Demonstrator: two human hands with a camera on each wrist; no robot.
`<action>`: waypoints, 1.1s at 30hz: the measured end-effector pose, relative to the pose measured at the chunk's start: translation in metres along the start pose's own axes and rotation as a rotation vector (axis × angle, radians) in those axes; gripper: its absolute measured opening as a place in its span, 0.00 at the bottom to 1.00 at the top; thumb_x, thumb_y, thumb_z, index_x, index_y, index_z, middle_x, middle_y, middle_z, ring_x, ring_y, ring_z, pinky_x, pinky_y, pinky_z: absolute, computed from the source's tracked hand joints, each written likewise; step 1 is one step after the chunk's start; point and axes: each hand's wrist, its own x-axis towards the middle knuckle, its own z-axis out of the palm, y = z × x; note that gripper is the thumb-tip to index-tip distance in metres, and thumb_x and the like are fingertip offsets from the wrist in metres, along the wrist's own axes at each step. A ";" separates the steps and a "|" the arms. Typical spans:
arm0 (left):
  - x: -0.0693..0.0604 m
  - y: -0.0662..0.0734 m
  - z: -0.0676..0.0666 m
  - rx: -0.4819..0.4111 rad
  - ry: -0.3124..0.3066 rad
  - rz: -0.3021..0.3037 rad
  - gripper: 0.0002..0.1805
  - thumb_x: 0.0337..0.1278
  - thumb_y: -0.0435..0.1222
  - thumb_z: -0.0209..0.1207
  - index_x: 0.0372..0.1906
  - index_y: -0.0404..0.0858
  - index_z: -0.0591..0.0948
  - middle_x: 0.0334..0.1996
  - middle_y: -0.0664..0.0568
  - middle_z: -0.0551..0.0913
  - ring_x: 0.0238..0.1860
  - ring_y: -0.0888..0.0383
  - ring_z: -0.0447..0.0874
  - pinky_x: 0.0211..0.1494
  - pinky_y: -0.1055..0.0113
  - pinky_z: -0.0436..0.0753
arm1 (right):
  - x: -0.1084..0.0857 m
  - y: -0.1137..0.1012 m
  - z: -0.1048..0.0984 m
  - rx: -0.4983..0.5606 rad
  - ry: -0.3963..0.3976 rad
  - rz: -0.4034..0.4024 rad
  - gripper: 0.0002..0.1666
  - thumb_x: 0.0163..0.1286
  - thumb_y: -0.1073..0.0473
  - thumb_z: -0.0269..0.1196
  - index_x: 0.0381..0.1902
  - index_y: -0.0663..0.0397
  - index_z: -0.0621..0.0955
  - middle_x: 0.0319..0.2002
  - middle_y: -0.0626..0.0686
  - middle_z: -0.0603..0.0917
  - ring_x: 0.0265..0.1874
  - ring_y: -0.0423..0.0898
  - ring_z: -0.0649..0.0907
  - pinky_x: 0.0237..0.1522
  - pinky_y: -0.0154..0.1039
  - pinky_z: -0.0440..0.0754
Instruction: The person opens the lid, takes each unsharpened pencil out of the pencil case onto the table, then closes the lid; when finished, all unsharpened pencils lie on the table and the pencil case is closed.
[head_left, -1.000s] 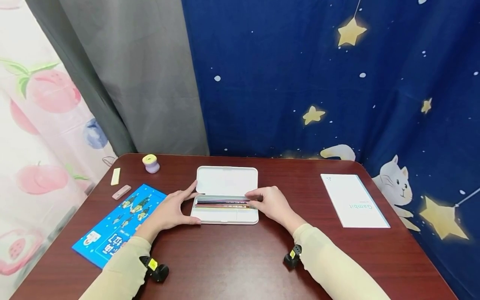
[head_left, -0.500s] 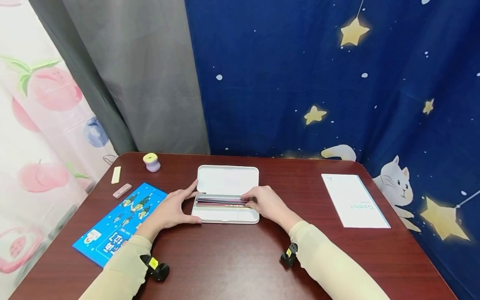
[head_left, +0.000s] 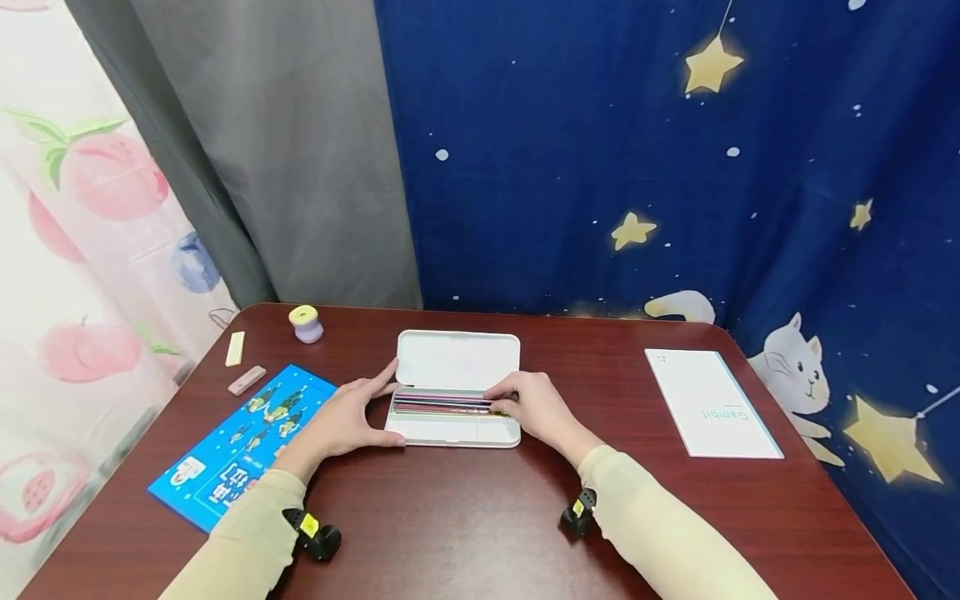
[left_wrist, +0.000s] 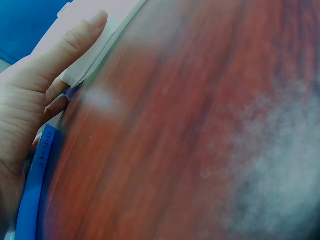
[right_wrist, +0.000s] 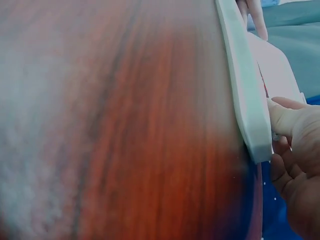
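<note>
A white pencil case [head_left: 431,429] lies open on the table, its lid [head_left: 457,357] folded back away from me. Several thin pencils [head_left: 442,404] lie lengthwise in its rear compartment. My left hand [head_left: 341,423] holds the case's left end, thumb along the front corner and forefinger up by the lid; the left wrist view shows that thumb [left_wrist: 75,47] on the white edge. At the other end, my right hand [head_left: 538,408] reaches into the case and pinches the pencils' right ends. In the right wrist view its curled fingers [right_wrist: 282,170] sit beside the case wall, contact partly hidden.
A blue booklet [head_left: 262,433] lies partly under the left forearm. Beyond it are a pinkish bar [head_left: 247,380], a pale yellow bar [head_left: 235,348] and a yellow-and-purple spool-shaped object [head_left: 306,323]. A white "Gambit" pad [head_left: 708,400] lies at the right.
My right hand has shifted slightly left and further over the case. The pencils have moved a little within their compartment. My left hand keeps its place on the case.
</note>
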 end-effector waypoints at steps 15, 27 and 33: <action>-0.001 0.000 0.000 0.000 0.008 -0.032 0.70 0.40 0.70 0.74 0.86 0.55 0.50 0.70 0.65 0.77 0.76 0.35 0.61 0.73 0.30 0.64 | -0.001 0.032 -0.045 -0.022 0.246 0.031 0.08 0.66 0.62 0.75 0.39 0.42 0.93 0.39 0.42 0.91 0.39 0.40 0.87 0.44 0.42 0.86; -0.001 0.000 0.002 0.003 0.009 -0.028 0.70 0.40 0.70 0.74 0.86 0.55 0.50 0.70 0.64 0.77 0.78 0.33 0.59 0.74 0.30 0.61 | -0.015 0.108 -0.108 -0.027 0.282 0.268 0.06 0.69 0.57 0.73 0.43 0.44 0.93 0.45 0.51 0.92 0.45 0.51 0.87 0.49 0.50 0.81; 0.000 -0.001 0.002 -0.006 0.003 -0.026 0.69 0.41 0.70 0.74 0.86 0.55 0.49 0.71 0.63 0.77 0.78 0.33 0.58 0.76 0.31 0.58 | -0.025 0.133 -0.128 -0.074 0.237 0.355 0.07 0.70 0.59 0.72 0.44 0.48 0.93 0.46 0.55 0.91 0.50 0.57 0.85 0.59 0.58 0.79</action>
